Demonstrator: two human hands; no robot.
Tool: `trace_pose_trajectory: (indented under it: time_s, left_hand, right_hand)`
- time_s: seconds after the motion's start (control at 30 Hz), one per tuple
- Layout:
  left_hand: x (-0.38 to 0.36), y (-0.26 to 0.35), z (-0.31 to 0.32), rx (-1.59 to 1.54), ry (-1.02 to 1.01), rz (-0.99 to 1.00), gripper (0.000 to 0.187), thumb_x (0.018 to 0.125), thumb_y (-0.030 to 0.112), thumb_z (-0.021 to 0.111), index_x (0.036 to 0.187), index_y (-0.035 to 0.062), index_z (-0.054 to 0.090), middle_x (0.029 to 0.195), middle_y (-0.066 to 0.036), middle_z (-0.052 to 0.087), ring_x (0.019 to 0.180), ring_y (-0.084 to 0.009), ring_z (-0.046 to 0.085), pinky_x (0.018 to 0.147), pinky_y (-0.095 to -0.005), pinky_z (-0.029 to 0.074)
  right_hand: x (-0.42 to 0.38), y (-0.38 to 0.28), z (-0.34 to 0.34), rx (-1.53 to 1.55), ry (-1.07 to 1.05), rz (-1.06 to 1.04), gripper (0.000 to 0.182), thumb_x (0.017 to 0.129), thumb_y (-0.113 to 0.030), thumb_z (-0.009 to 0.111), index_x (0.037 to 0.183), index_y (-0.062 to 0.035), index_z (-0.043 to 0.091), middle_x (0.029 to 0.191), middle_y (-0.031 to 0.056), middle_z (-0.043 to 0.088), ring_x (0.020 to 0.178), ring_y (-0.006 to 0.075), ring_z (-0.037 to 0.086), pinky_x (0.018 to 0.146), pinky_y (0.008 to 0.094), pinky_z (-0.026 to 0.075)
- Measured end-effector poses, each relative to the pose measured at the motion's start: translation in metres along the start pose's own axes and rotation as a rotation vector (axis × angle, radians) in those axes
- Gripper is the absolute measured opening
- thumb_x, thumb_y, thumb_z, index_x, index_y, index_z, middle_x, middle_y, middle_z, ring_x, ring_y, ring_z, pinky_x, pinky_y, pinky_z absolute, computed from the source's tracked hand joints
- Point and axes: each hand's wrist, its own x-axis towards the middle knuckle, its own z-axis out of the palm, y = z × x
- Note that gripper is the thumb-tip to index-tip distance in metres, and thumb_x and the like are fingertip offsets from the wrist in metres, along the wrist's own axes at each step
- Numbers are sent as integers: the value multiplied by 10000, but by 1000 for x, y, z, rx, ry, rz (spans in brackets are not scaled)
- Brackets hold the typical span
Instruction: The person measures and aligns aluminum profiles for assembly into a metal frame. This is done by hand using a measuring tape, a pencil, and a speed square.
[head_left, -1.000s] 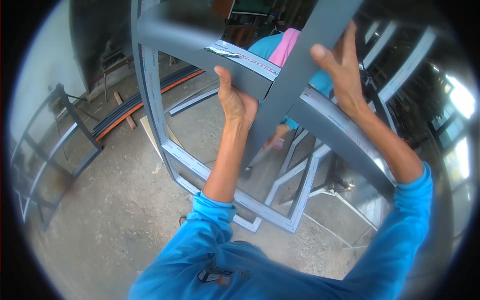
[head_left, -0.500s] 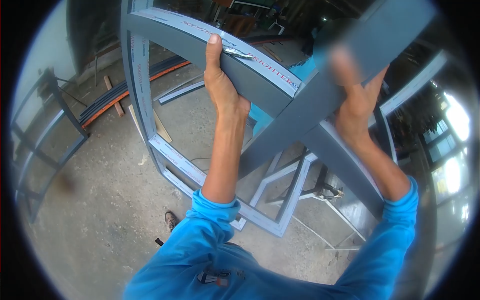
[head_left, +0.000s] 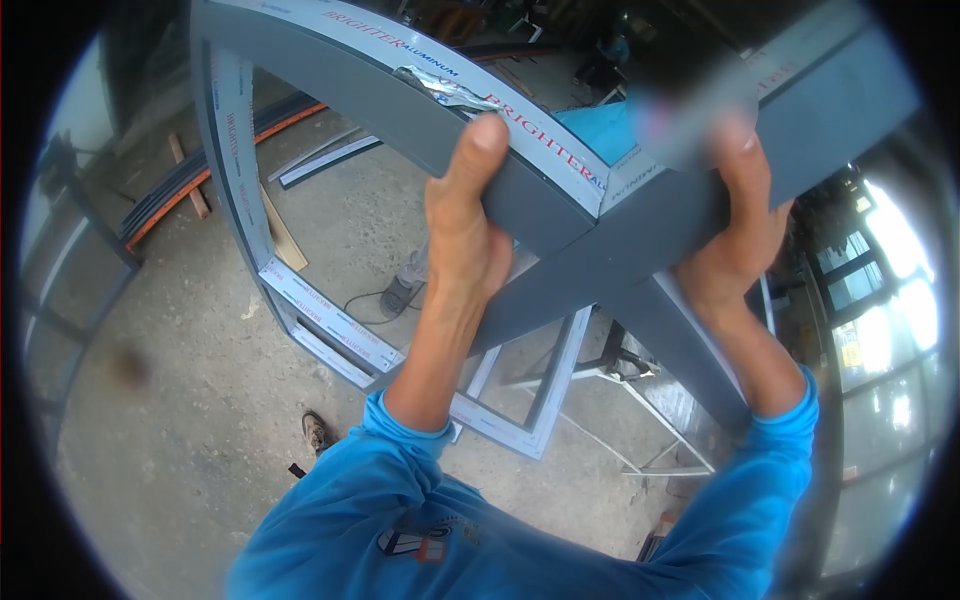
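A large grey aluminum frame point(head_left: 530, 200) with curved bars fills the upper middle, its edges covered in white film printed with red and blue lettering. My left hand point(head_left: 465, 215) grips the upper curved bar, thumb on its face and fingers hidden behind. Just above that thumb, a crumpled silvery piece of film point(head_left: 447, 90) lifts from the bar. My right hand point(head_left: 738, 220) is wrapped round the bars right of the crossing joint, its thumb up along the grey face and partly blurred.
Another frame point(head_left: 520, 425) and a metal stand point(head_left: 650, 430) are below. Dark and orange bars point(head_left: 200, 185) lie on the floor at left, near a second grey frame point(head_left: 75, 300). A person point(head_left: 607, 60) is in the background.
The held frame has shifted left and looks closer, tilted a little differently. My left hand now sits further along the bar, nearer the joint, below the crumpled film. Both hands still grip.
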Motion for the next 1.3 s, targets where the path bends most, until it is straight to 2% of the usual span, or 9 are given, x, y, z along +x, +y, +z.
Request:
trace_pose_trajectory:
  time_s: [0.07, 0.17, 0.27, 0.33, 0.5, 0.63, 0.87, 1.17, 1.3]
  left_hand:
    - [-10, -6, -7, 0, -11, -14, 683, 702, 406, 754, 1132, -60, 499, 914, -180, 601, 824, -253, 660, 695, -339, 578]
    - [-8, 0, -23, 81, -274, -234, 837, 602, 369, 828, 1193, -89, 453, 1019, -235, 565, 941, -327, 624, 751, -416, 563]
    - [-4, 0, -25, 187, -392, -385, 867, 565, 346, 842, 1196, -95, 443, 1034, -248, 559, 927, -350, 625, 758, -446, 558]
    - [-11, -3, -22, 161, -362, -357, 504, 661, 217, 778, 1043, -42, 576, 943, -112, 602, 870, -192, 592, 754, -297, 497]
    - [-5, 0, -24, 323, -421, -415, 510, 623, 256, 786, 996, -40, 604, 900, -103, 612, 856, -189, 590, 738, -296, 490]
    - [-1, 8, -25, 513, -487, -360, 564, 575, 304, 799, 987, -35, 616, 899, -118, 624, 857, -204, 594, 744, -320, 484]
    - [-5, 7, -25, 513, -456, -351, 586, 558, 321, 802, 987, -34, 621, 901, -127, 631, 865, -219, 600, 769, -326, 482]
    - [-2, 13, -19, 561, -516, -379, 514, 572, 299, 788, 931, -30, 623, 873, -119, 627, 822, -202, 598, 719, -320, 484]
    - [-5, 14, -16, 407, -496, -408, 476, 598, 276, 777, 930, -28, 620, 861, -110, 626, 806, -192, 592, 707, -315, 481]
  right_hand:
    - [0, 1, -3, -82, -45, -85, 321, 775, -241, 669, 1016, -78, 532, 970, 83, 420, 893, 216, 433, 823, 346, 324]
    - [2, 5, -7, -214, -105, -225, 312, 777, -194, 669, 1050, -100, 552, 971, 87, 457, 882, 223, 464, 806, 348, 351]
    - [1, 7, -10, -309, -109, -338, 322, 778, -147, 668, 1084, -122, 571, 971, 90, 494, 870, 230, 495, 789, 351, 378]
    - [0, 12, -11, -360, -86, -415, 338, 779, -116, 668, 1106, -136, 584, 971, 92, 519, 862, 234, 516, 777, 352, 395]
    - [0, 24, -13, -382, -6, -673, 407, 781, -39, 667, 1162, -173, 617, 972, 98, 580, 842, 246, 568, 749, 357, 440]
    - [-4, 16, -11, -455, -27, -532, 421, 770, -36, 673, 1165, -168, 616, 975, 98, 584, 853, 249, 567, 758, 358, 438]
    - [-5, 14, -11, -508, -50, -461, 445, 750, -32, 683, 1170, -159, 614, 982, 99, 591, 873, 256, 564, 775, 361, 434]
    - [-7, 13, -13, -543, -51, -434, 477, 724, -26, 696, 1177, -148, 612, 991, 99, 600, 897, 264, 560, 797, 364, 429]
    - [-7, 15, -12, -548, -39, -432, 491, 712, -24, 702, 1180, -143, 611, 995, 99, 604, 908, 268, 558, 806, 365, 426]
